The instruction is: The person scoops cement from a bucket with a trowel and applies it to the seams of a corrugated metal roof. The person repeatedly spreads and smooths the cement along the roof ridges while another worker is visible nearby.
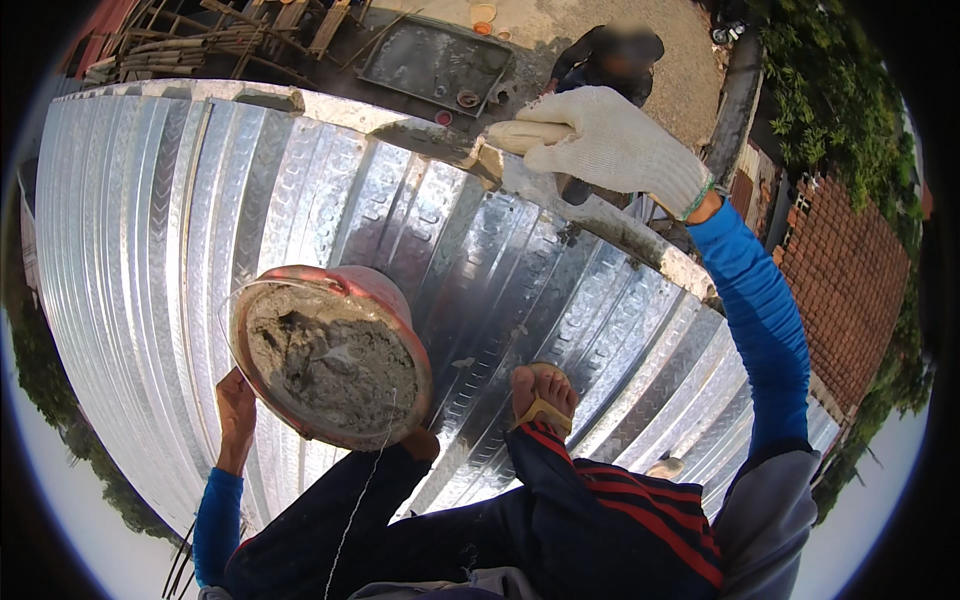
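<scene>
My bare left hand [235, 400] grips the left side of a faded red bucket [375, 290], filled with wet grey mortar [330, 360], at its rim or wire handle; the fingertips are partly hidden. My right hand [610, 140], in a white knit glove, reaches out above the roof's concrete edge [630, 240], its fingers stretched and apparently holding nothing. A thin white string [365, 490] hangs across the bucket toward my lap. My sandaled foot [545, 395] is on the corrugated metal sheeting [130, 250], right of the bucket.
Below the edge, a person [610, 60] in dark clothing is near my gloved hand, beside a mixing trough [430, 70]. Stacked bamboo and wood [180, 40] lie at upper left. A tiled roof [840, 290] and trees [830, 110] border the right side.
</scene>
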Action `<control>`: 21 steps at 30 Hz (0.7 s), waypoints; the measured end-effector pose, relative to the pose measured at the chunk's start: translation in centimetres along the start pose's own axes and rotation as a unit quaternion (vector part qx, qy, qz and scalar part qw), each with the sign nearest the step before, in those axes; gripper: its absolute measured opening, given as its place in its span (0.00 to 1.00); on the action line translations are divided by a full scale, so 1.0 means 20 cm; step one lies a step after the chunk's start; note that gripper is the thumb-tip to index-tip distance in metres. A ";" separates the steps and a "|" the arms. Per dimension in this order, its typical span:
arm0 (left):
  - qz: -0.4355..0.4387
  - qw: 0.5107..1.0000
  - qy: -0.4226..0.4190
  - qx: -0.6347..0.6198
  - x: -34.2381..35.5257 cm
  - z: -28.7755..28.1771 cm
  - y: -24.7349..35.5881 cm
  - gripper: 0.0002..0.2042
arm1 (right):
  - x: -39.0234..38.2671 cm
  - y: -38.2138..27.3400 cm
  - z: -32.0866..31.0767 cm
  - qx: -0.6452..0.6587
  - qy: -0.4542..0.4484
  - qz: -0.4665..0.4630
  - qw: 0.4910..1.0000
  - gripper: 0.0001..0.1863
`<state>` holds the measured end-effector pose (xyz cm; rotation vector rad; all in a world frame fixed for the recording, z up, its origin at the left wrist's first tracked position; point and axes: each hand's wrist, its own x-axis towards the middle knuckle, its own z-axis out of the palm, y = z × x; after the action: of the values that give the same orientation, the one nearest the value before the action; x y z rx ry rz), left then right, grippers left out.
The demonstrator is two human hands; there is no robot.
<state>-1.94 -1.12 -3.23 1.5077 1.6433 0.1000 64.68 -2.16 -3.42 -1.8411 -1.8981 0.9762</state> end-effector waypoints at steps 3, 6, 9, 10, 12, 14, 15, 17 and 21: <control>0.020 1.000 -0.006 -0.007 0.02 0.00 -0.01 0.11 | 0.01 0.02 0.00 0.002 0.015 -0.009 1.000 0.33; 0.017 0.999 -0.026 0.026 0.04 -0.03 -0.02 0.23 | 0.05 0.04 0.01 -0.003 0.030 -0.026 0.999 0.33; -0.007 0.998 -0.047 0.048 0.06 -0.05 -0.04 0.51 | 0.11 0.04 0.01 -0.029 0.018 -0.028 0.999 0.32; -0.011 0.998 -0.050 0.038 0.06 -0.05 -0.05 0.51 | 0.13 0.04 0.02 -0.040 0.006 -0.026 0.999 0.32; -0.021 0.998 -0.052 0.036 0.06 -0.06 -0.05 0.49 | 0.16 0.03 0.03 -0.039 -0.014 -0.004 0.999 0.31; -0.037 0.996 -0.056 0.054 0.06 -0.05 -0.06 0.47 | 0.17 0.02 0.04 -0.050 -0.017 -0.001 0.999 0.31; -0.032 0.997 -0.052 0.041 0.05 -0.05 -0.06 0.46 | 0.17 0.02 0.05 -0.062 -0.008 -0.008 0.998 0.31; -0.025 0.998 -0.051 0.015 0.04 -0.04 -0.07 0.44 | 0.17 0.02 0.04 -0.066 0.000 -0.022 0.998 0.31; -0.017 0.999 -0.050 0.008 0.02 -0.03 -0.07 0.43 | 0.14 0.08 -0.01 -0.015 -0.011 -0.013 1.000 0.32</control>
<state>-3.39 -0.81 -3.84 1.4727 1.5925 -0.0078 65.67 0.57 -4.98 -1.8236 -1.9560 0.9692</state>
